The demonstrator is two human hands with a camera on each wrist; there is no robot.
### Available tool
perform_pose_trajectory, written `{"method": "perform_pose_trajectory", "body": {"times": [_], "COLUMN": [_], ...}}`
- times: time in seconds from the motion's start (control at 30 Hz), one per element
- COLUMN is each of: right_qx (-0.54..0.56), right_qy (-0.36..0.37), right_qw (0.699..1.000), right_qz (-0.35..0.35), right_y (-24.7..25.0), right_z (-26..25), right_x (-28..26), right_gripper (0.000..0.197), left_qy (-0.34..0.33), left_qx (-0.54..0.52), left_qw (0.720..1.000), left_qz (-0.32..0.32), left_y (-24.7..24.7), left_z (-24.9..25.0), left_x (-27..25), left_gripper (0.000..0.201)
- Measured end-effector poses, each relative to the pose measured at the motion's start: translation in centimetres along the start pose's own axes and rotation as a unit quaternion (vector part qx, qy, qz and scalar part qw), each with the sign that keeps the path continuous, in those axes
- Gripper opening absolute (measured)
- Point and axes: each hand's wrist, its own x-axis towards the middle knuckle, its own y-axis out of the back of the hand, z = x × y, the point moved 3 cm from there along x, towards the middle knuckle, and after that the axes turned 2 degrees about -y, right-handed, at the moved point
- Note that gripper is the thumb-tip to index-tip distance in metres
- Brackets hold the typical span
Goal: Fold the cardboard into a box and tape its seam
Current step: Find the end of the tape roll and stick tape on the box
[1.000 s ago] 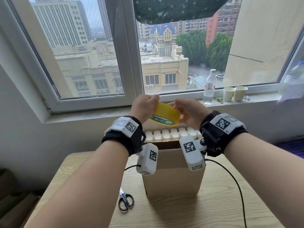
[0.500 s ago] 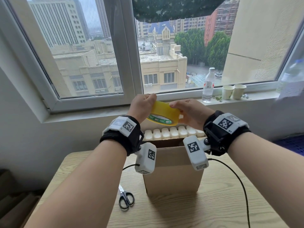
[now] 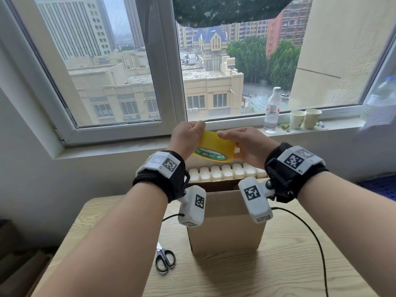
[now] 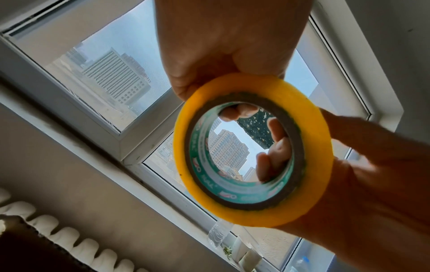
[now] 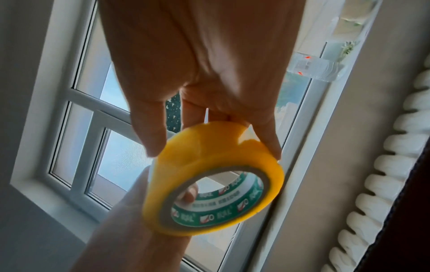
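Note:
A yellow tape roll with a green printed core is held in the air above the box, in front of the window sill. My left hand grips its left side, with a fingertip hooked inside the core. My right hand pinches the outer band between thumb and fingers; a small raised fold of tape shows beside them. The brown cardboard box stands upright on the wooden table below my wrists, and its top is hidden by them.
Black-handled scissors lie on the table left of the box. A white radiator runs behind the box. On the sill stand a water bottle and two paper cups. A black cable trails over the table's right side.
Both hands keep hold of the tape roll and have risen slightly toward the sill. The right fingers have crept further over the roll's top. The box and scissors have not moved.

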Motion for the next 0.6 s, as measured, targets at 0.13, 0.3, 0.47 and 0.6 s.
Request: {"method": "perform_pose_trajectory", "body": {"times": [0.13, 0.3, 0.47, 0.6], "right_qx": [-0.034, -0.139, -0.114, -0.123], "right_qy": [0.014, 0.008, -0.019, -0.012], "right_qw": [0.999, 0.989, 0.989, 0.990], "right_qz": [-0.020, -0.055, -0.093, -0.071], "right_y": [0.4, 0.8, 1.3, 0.8], "right_z": [0.0, -0.1, -0.1, -0.1], "right_x": [0.0, 0.0, -0.4, -0.3], "right_gripper": [0.023, 0.027, 0.048, 0.037], "left_qy": [0.012, 0.034, 0.031, 0.030], "left_qx": [-0.007, -0.008, -0.005, 0.004], "left_qw": [1.000, 0.999, 0.999, 0.999], "left_qz": [-0.009, -0.020, -0.034, -0.030], "left_y": [-0.1, -0.4, -0.6, -0.7], "left_z": [0.0, -0.5, -0.1, 0.3], "left_x": [0.0, 0.1, 0.0, -0.1], "left_gripper": [0.039, 0.043, 0.044, 0.047]}}
